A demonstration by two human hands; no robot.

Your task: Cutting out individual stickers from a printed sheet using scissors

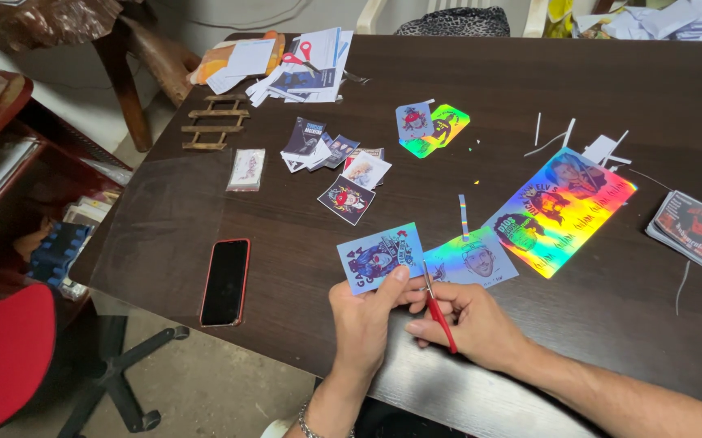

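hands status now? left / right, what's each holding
Left hand: closed, pinching the blue sticker card by its lower edge.
Right hand: closed on the red-handled scissors.

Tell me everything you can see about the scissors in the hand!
The scissors are small, with red handles and thin silver blades. The right hand holds them, fingers wrapped around the handles, so the loops are mostly hidden. The blades point up and away, toward the blue sticker card that the left hand pinches by its lower edge. They look nearly closed, just above the dark wooden table.
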